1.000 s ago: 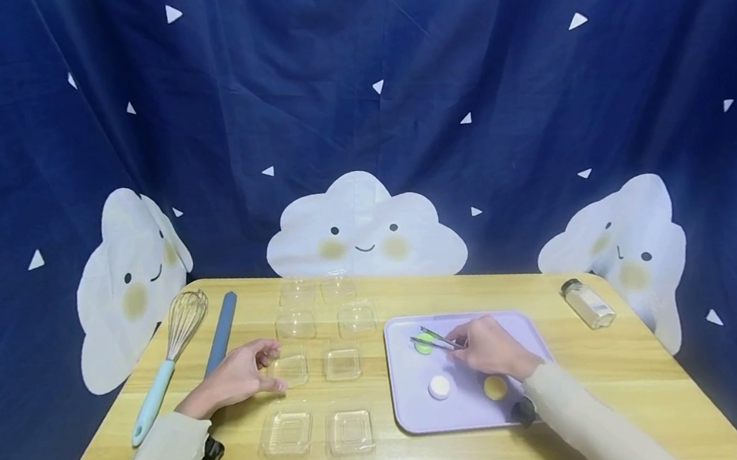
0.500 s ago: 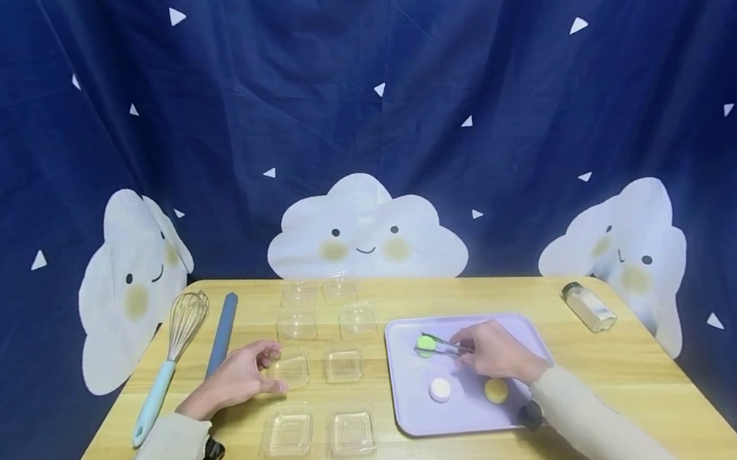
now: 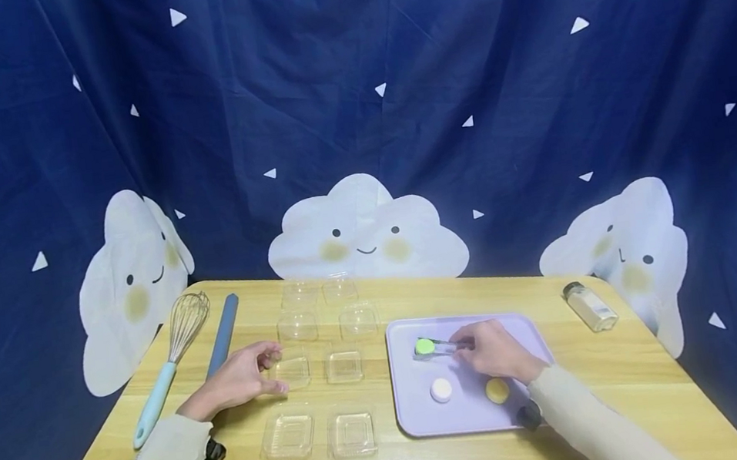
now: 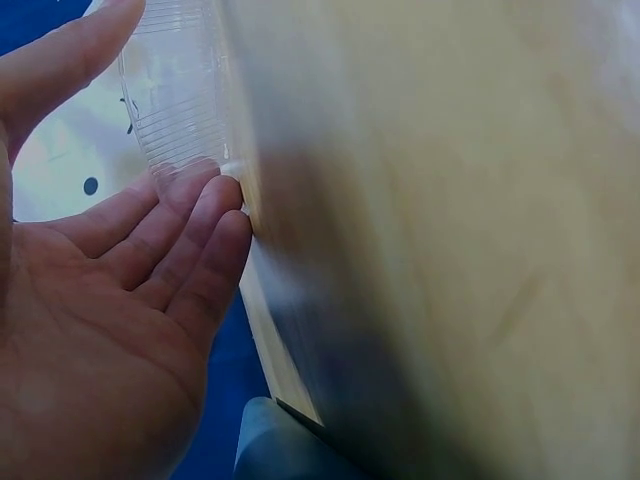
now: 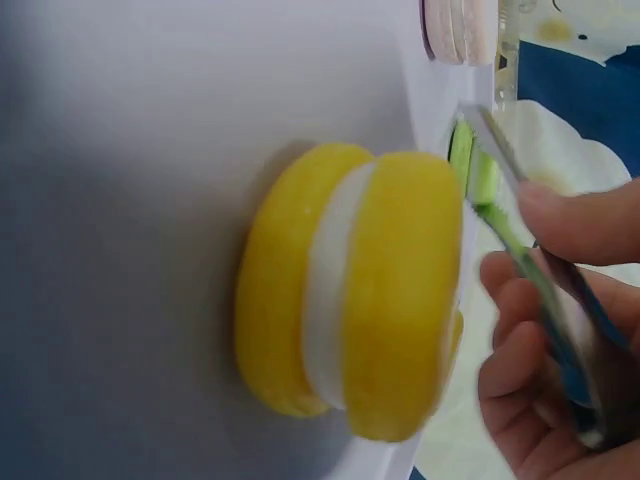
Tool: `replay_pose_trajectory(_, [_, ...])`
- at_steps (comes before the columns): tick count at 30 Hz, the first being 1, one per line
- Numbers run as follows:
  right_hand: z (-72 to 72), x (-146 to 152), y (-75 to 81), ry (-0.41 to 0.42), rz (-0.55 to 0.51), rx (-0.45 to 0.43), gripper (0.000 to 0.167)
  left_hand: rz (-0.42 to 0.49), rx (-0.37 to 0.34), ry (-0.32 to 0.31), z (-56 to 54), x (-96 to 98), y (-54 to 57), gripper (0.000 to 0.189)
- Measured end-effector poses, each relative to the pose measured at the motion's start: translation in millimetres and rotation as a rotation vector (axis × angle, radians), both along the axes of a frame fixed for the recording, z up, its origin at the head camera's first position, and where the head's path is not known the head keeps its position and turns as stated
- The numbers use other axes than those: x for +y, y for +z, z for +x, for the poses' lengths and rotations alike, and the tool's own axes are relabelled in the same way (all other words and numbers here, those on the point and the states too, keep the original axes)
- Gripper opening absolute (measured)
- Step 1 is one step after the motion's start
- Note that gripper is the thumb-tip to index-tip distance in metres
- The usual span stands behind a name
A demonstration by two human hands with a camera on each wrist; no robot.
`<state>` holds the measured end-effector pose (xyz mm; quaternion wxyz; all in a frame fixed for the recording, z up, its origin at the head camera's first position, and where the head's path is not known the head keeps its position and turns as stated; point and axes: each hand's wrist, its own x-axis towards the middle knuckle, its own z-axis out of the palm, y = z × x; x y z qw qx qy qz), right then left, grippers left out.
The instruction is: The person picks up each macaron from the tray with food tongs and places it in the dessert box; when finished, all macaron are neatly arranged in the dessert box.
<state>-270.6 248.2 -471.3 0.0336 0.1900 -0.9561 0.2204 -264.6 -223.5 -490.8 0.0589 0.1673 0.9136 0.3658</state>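
My left hand holds a clear plastic box by its left side, thumb at the near corner and fingers at the far one. In the left wrist view the fingertips touch the box's ridged wall. With thumb and fingers my right hand grips metal tongs. Their serrated tips lie on either side of a green macaron at the far left of the lilac tray. A white-looking macaron and a yellow macaron with white filling sit nearer on the tray.
More clear boxes stand in rows left of the tray. A whisk and a blue-grey bar lie at the table's left. A dark-capped jar lies at the right edge. A blue curtain hangs behind.
The tong tips have shifted toward the near side and turned, now lying along both sides of the green macaron. The left hand stays in place on the clear box.
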Motion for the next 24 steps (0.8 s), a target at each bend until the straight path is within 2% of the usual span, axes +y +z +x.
replay_pose_trajectory(5, [0.3, 0.6, -1.2, -0.066, -0.114, -0.016, 0.016, 0.002, 0.006, 0.001, 0.0, 0.5, 0.4, 0.080])
replay_pose_trajectory(9, [-1.6, 2.4, -2.4, -0.121, -0.149, -0.028, 0.015, 0.005, -0.002, 0.008, 0.4, 0.4, 0.0, 0.080])
replay_pose_trajectory(16, [-3.3, 3.5, 0.4, -0.158, -0.244, -0.059, 0.013, 0.011, -0.012, 0.008, 0.9, 0.5, -0.1, 0.080])
replay_pose_trajectory(24, [-7.6, 3.9, 3.1, -0.205, -0.277, -0.106, 0.013, 0.003, -0.009, 0.007, 0.7, 0.3, 0.6, 0.081])
